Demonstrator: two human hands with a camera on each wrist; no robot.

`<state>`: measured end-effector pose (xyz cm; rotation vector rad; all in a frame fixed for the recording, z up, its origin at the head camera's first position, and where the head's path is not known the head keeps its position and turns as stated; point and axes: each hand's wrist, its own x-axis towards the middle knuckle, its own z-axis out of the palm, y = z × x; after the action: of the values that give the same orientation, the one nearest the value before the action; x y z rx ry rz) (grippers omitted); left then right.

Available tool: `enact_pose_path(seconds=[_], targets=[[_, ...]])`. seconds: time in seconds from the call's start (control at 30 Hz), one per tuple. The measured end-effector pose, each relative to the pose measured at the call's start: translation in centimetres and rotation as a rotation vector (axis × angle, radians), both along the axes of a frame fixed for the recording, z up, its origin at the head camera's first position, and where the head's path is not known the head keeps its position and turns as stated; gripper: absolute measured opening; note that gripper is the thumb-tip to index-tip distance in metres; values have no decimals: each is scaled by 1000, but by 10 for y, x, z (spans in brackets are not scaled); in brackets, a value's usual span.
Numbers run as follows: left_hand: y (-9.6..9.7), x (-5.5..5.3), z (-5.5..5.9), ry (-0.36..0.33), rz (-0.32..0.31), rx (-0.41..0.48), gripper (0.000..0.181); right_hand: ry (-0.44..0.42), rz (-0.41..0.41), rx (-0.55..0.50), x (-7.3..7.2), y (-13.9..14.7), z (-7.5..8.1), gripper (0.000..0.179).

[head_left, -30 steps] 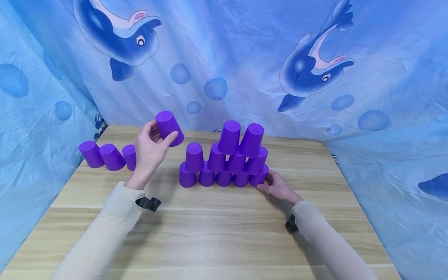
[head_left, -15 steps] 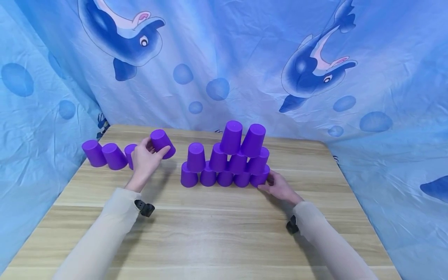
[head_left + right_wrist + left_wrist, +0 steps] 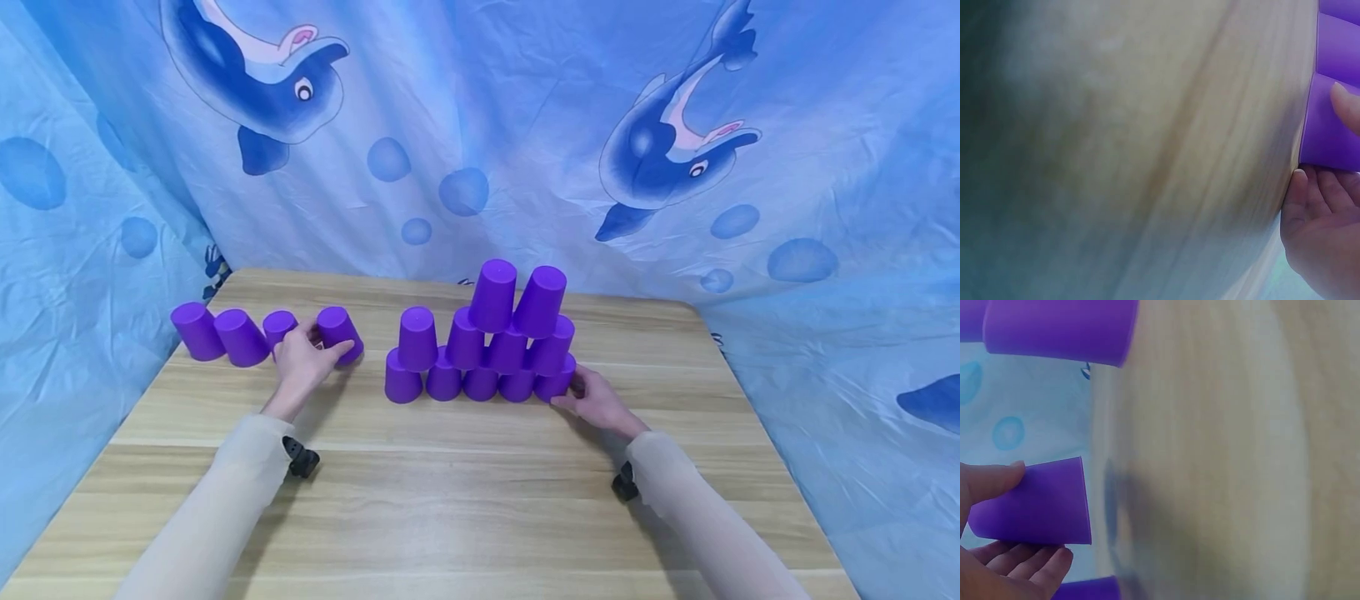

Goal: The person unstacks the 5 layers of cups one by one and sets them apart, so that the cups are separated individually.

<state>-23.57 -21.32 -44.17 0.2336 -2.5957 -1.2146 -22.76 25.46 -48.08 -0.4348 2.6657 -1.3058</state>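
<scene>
My left hand (image 3: pixel 302 360) holds an upside-down purple cup (image 3: pixel 337 335) between thumb and fingers, its rim close over the table. In the left wrist view, the thumb lies on one side of this cup (image 3: pixel 1035 503) and the fingers on the other. A stepped stack of upside-down purple cups stands mid-table: several in the bottom row, several above, and two on top, including the top right cup (image 3: pixel 542 302). My right hand (image 3: pixel 597 402) grips the bottom row's right end cup (image 3: pixel 553 383). The right wrist view has its thumb against that cup (image 3: pixel 1329 134).
Left of my left hand stand three more upside-down cups in a row: a far left cup (image 3: pixel 197 332), a middle cup (image 3: pixel 242 338) and a partly hidden cup (image 3: pixel 279 325). The wooden table (image 3: pixel 465 500) ends at a blue dolphin-print curtain (image 3: pixel 525 150).
My left hand has lowered its cup and moved slightly left, from raised above the table to close over it, beside the left row. The right hand and the stack stay put.
</scene>
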Motion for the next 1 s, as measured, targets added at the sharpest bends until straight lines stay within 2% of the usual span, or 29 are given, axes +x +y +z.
enact_pose_path(seconds=[0.3,0.73,1.0], targets=[[-9,-2,-13,-36,6,52,67,-12,-10,-11,-2,0,-3,54],[-12,1,-16,-70,50,-6,62,-14,17,-30,-2,-1,-4,57],[-10,0,-17,-21,60,-44,62,-7,21,-41,0,0,-4,56]])
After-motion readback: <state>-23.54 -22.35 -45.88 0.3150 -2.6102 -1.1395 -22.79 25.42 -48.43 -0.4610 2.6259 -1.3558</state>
